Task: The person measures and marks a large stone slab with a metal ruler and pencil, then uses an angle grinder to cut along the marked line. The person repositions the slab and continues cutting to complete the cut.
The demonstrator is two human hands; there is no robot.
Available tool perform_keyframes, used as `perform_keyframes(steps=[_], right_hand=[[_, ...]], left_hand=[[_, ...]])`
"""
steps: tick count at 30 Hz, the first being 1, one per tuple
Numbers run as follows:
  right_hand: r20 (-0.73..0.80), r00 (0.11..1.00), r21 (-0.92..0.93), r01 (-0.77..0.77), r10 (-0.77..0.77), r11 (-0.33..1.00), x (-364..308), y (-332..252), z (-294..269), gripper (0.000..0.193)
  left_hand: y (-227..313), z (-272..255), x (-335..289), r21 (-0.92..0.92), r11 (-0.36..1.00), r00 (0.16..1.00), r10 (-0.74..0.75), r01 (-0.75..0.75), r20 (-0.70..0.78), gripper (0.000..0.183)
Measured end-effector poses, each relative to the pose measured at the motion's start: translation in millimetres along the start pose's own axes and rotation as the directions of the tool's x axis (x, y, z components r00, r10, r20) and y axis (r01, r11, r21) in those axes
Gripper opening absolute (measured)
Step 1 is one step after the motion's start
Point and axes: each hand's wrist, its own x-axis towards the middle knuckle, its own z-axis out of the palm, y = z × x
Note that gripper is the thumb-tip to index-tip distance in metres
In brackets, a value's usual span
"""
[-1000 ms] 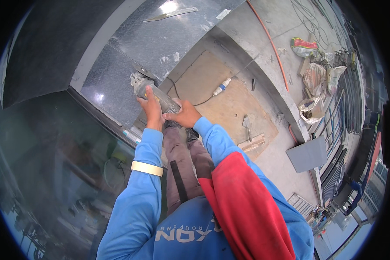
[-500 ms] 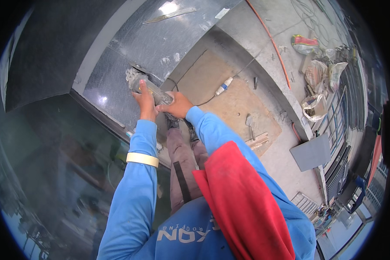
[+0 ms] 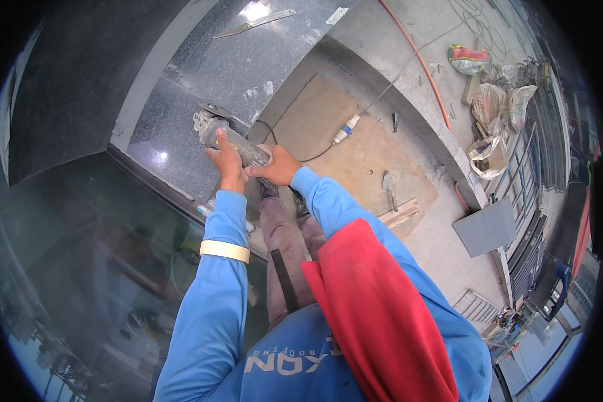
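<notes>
A dusty grey angle grinder point(image 3: 246, 149) is held in both my hands over a dark polished stone slab point(image 3: 238, 67). Around the front of its body, near the head, my left hand point(image 3: 228, 162) is closed. My right hand point(image 3: 279, 166) grips the rear end. The grinder's disc point(image 3: 214, 110) shows edge-on at the far side of the head, close to a joint line in the slab. Whether it touches the stone I cannot tell. A dark cord runs from behind the grinder to a blue and white plug connector point(image 3: 346, 129).
A metal strip point(image 3: 254, 23) lies on the slab. Right of it, a brown board point(image 3: 355, 161) bears a trowel point(image 3: 389, 191) and wood scraps. An orange hose point(image 3: 419, 60), plastic bags point(image 3: 490, 110) and a grey panel point(image 3: 486, 226) lie farther right. Dark glass point(image 3: 94, 254) is on my left.
The grinder has tilted a little, and more of its disc shows now. Both hands keep their hold on it. The whole view has shifted slightly.
</notes>
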Motion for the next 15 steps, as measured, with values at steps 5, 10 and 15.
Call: perform_keyframes(steps=[5, 10, 15], right_hand=[[0.012, 0.997, 0.013, -0.070, 0.070, 0.997, 14.1, -5.4, 2.8, 0.053], [0.003, 0.996, -0.020, -0.092, 0.092, 0.996, -15.2, -11.9, -2.0, 0.053], [-0.015, 0.998, -0.011, -0.055, 0.055, 0.998, -35.8, -7.7, -6.3, 0.053]], left_hand=[[12.1, 1.6, 10.8, 0.120, 0.991, 0.994, -0.055, 0.065, -0.091, 0.080], [6.6, 1.5, -11.6, 0.048, 0.999, 1.000, 0.021, -0.022, 0.023, 0.080], [-11.3, -1.3, -29.9, 0.000, 1.000, 0.999, 0.007, -0.007, 0.037, 0.079]])
